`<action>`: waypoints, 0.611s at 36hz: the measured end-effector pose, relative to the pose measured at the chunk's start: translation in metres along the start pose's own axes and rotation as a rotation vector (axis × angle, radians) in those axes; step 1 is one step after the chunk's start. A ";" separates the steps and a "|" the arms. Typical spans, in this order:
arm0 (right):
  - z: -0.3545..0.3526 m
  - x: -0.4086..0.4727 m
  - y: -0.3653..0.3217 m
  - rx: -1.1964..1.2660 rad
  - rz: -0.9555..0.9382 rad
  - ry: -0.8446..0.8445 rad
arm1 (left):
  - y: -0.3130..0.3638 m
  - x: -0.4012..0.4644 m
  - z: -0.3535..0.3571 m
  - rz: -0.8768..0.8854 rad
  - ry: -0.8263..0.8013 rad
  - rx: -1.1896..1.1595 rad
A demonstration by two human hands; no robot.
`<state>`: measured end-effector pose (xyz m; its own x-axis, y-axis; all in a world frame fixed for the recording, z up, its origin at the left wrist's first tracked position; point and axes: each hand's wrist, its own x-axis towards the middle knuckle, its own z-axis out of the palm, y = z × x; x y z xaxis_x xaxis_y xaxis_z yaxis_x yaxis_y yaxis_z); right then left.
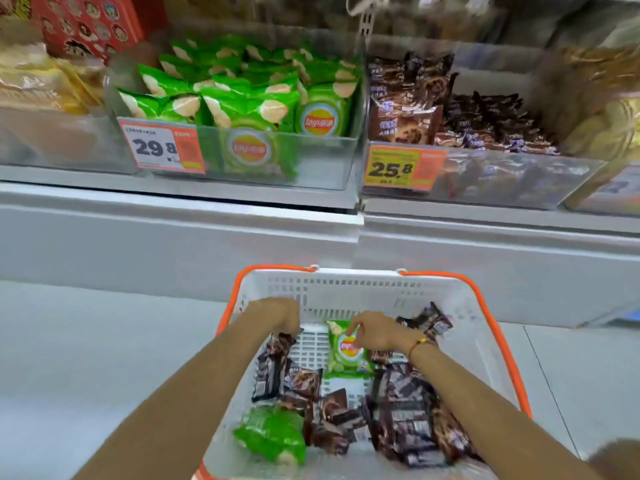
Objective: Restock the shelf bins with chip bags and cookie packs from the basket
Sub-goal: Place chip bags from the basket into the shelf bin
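A white basket (346, 285) with orange handles sits low in front of me, holding several brown cookie packs (405, 410) and green chip bags. My left hand (277, 315) reaches into the basket's far left corner and grips the top of a brown cookie pack (272, 362). My right hand (375, 332) pinches a green chip bag (346, 353) lying in the middle. Another green chip bag (270, 434) lies at the near left. Above, a clear bin of green chip bags (249, 98) stands beside a clear bin of brown cookie packs (460, 119).
A grey shelf ledge (311, 237) runs between the bins and the basket. Price tags 29.8 (161, 145) and 25.8 (398, 168) hang on the bin fronts. Bins of yellowish snacks flank both sides. A red box (86, 22) stands at the upper left.
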<state>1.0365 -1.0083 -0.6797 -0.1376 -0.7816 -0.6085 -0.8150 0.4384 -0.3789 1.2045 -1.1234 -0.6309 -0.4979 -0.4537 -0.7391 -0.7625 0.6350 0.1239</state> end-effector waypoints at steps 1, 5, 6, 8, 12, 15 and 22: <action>0.014 0.004 0.001 0.024 0.003 -0.017 | 0.000 0.004 0.014 -0.027 -0.042 -0.012; 0.072 0.014 0.000 0.126 -0.003 -0.152 | -0.009 0.023 0.071 -0.090 -0.240 0.056; 0.084 0.013 -0.003 0.163 -0.014 -0.192 | -0.011 0.023 0.083 -0.101 -0.272 0.091; 0.104 0.010 -0.011 0.227 -0.041 -0.260 | -0.013 0.022 0.102 -0.122 -0.357 0.136; 0.130 0.010 -0.024 0.333 -0.073 -0.512 | -0.020 0.018 0.129 -0.158 -0.482 0.248; 0.140 0.011 -0.033 0.378 -0.062 -0.633 | -0.024 0.014 0.138 -0.150 -0.461 0.216; 0.139 0.007 -0.037 0.509 -0.013 -0.684 | -0.036 0.016 0.141 -0.124 -0.362 0.050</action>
<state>1.1440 -0.9684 -0.7670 0.3742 -0.4194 -0.8271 -0.4392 0.7054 -0.5563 1.2826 -1.0656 -0.7411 -0.2183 -0.2845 -0.9335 -0.7822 0.6230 -0.0070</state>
